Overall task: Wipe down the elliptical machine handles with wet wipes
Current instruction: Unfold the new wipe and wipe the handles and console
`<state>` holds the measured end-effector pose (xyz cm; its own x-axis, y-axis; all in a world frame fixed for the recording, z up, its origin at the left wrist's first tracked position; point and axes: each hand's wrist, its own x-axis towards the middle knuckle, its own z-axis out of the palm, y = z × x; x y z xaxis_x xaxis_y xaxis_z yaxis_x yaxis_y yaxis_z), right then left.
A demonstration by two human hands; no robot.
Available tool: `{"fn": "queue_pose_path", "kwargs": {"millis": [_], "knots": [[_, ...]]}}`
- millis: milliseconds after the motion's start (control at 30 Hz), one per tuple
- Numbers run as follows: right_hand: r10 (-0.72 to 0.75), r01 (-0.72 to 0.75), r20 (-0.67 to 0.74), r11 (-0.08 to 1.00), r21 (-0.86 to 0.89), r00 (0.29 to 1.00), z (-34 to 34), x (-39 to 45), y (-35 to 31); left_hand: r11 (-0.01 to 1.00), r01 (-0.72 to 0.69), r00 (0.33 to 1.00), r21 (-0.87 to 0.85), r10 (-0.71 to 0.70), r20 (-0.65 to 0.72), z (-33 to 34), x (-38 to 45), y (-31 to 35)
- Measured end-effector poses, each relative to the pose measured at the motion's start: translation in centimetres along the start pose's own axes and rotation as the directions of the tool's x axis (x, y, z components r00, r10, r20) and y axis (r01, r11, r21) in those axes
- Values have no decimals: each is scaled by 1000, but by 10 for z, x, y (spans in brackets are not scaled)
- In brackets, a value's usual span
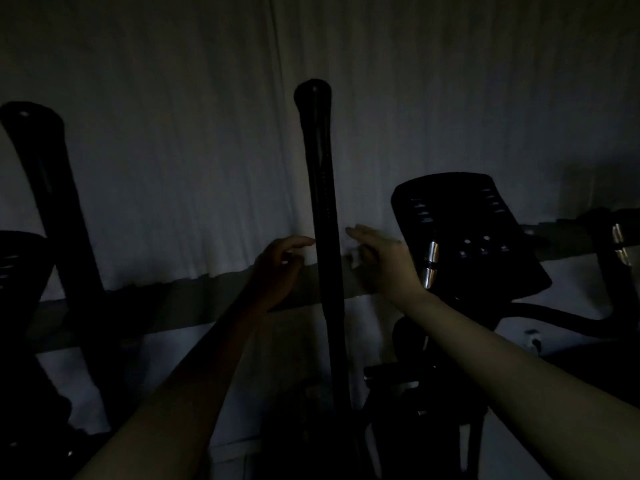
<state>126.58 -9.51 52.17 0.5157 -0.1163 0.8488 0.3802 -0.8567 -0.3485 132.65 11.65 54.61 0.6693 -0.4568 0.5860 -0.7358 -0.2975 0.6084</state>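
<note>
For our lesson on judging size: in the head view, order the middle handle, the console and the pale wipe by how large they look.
1. Middle handle, longest.
2. Console, broad but shorter; it may stand at another depth, so unsure.
3. Wipe, a small pale patch at the right hand.

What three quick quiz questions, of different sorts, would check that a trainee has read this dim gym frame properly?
1. True or false: the left hand is wrapped round the upright handle.
2. Which side of that handle is the console on? A) left B) right C) behind it
3. Fill in: the pale crumpled thing by the right hand is probably a ____.

Key
1. False: its fingers curl loosely beside the handle, only about reaching it.
2. B
3. Wipe, though the frame is too dark to be sure how it is held.
</note>
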Motion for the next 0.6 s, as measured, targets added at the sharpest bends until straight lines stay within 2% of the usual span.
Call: {"fn": "queue_pose_path", "kwargs": {"millis": [133, 300, 433, 533, 600], "knots": [[-88, 87, -10, 996, -37, 996, 1, 35, -12, 997, -58, 998, 48, 59, -30, -16, 18, -3], [-191, 184, -173, 981, -55, 966, 1, 72, -32, 991, -129, 992, 26, 129, 3, -24, 54, -10], [-216, 203, -288, 976, -73, 933, -6, 91, -46, 984, -178, 983, 18, 177, 57, -28, 76, -7], [-174, 149, -271, 983, -109, 947, -5, 100, -50, 978, -209, 976, -22, 210, 59, -29, 82, -3], [-166, 142, -190, 980, -138, 968, 0, 98, -52, 980, -188, 979, -59, 192, 68, -29, 84, -3]]}}
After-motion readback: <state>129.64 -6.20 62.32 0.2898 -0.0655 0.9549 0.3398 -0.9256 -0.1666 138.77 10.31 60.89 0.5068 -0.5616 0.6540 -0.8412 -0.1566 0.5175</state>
